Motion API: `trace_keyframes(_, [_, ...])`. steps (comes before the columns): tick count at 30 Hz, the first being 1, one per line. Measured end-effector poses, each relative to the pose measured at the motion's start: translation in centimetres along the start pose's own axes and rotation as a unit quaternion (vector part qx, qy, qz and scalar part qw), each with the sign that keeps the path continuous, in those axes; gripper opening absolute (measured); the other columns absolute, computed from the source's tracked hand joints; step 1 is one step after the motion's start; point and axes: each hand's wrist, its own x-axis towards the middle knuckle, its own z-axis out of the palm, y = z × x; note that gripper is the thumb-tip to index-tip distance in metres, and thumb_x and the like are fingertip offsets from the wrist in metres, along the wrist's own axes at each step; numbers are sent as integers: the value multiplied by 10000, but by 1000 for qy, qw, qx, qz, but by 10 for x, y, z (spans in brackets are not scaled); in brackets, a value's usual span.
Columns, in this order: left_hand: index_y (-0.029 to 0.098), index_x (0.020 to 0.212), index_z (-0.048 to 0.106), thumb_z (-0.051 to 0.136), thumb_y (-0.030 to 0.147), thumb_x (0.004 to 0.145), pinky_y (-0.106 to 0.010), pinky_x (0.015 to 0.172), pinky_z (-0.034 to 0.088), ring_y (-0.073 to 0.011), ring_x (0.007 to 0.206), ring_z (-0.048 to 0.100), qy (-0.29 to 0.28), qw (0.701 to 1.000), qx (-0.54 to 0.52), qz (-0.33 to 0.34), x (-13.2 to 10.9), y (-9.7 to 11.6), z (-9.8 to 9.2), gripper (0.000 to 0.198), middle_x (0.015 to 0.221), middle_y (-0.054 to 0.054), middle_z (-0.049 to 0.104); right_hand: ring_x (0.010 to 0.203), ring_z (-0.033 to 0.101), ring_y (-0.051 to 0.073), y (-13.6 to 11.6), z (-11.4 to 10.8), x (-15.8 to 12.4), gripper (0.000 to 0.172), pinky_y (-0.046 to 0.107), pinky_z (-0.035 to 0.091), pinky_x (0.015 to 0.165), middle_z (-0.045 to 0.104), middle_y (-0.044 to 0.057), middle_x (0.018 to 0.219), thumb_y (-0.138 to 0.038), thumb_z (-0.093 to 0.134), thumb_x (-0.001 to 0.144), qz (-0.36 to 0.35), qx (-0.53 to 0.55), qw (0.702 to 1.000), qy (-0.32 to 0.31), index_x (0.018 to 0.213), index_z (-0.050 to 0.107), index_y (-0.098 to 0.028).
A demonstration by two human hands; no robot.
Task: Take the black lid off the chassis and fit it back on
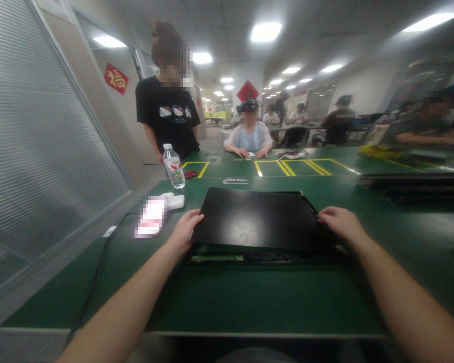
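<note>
A flat black panel point(257, 219) lies on the green table point(227, 302) in front of me, raised a little at its near edge over a thin base whose circuit strip point(217, 258) shows below it. My left hand point(184, 231) grips the panel's left edge, fingers curled round it. Over on the other side my right hand point(340, 222) holds the right edge the same way.
A water bottle point(173, 166), a white object point(174, 200) and a blurred phone point(151, 217) with a cable sit at the left. Another dark panel point(419, 187) lies at the right. One person stands at the left, one sits opposite, others further back.
</note>
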Motion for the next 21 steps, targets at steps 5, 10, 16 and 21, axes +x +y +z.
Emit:
trace_keyframes(5, [130,1105,692,776,129,696,-270,637,557,-188,703,719,-40,999,-25,-17,-3,2,1,417,895,-95,777,858,669,232,0,-1,0,167,292,440,682,759,36,844,-270,599,776,0,12,1000,-4,800,760,-232])
trace_keyframes(10, [122,1114,707,774,140,720,-264,653,569,-184,715,727,-55,998,-34,-9,-7,4,2,401,908,-103,786,828,670,219,0,-2,1,182,293,434,671,762,32,834,-286,594,773,6,26,1000,-8,813,763,-229])
trace_keyframes(16, [131,1131,718,794,141,700,-265,683,574,-212,820,741,-54,998,-33,9,-9,5,1,438,1005,-118,784,813,672,215,3,-1,3,199,285,439,655,761,38,823,-308,587,765,12,49,999,-10,814,759,-221])
trace_keyframes(21, [148,1139,730,850,182,642,-305,774,580,-245,934,732,-37,999,5,23,-5,4,-4,513,1099,-124,769,794,673,213,2,-2,2,209,281,439,635,764,45,830,-309,577,764,25,58,998,-17,824,755,-216])
